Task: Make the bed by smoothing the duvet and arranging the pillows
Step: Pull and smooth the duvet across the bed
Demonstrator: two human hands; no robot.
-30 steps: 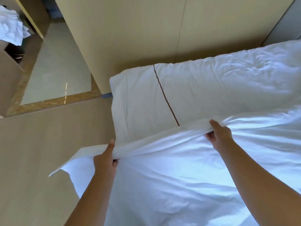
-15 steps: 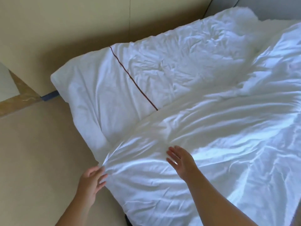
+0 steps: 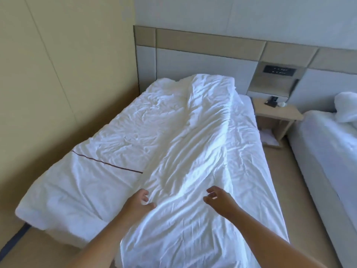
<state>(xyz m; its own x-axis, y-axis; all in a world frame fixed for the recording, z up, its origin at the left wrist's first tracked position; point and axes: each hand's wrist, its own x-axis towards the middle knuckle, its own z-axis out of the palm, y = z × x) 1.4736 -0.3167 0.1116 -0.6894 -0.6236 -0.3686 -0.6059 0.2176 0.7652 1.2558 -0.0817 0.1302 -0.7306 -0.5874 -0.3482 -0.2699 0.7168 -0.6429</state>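
At the foot of the bed [image 3: 248, 105], the left hand [image 3: 140, 202] pinches a fold at the near edge of the duvet [image 3: 202, 151], fingers and thumb curled round the cloth. The right hand [image 3: 218, 199] hovers just above it, loosely curled and holding nothing. The duvet lies bunched along the bed's right half (a long ridge runs to the headboard [image 3: 193, 41]). The step likely calls for both hands gripping the edge well apart, then drawing it evenly left over the brown-striped layer [image 3: 87, 171].
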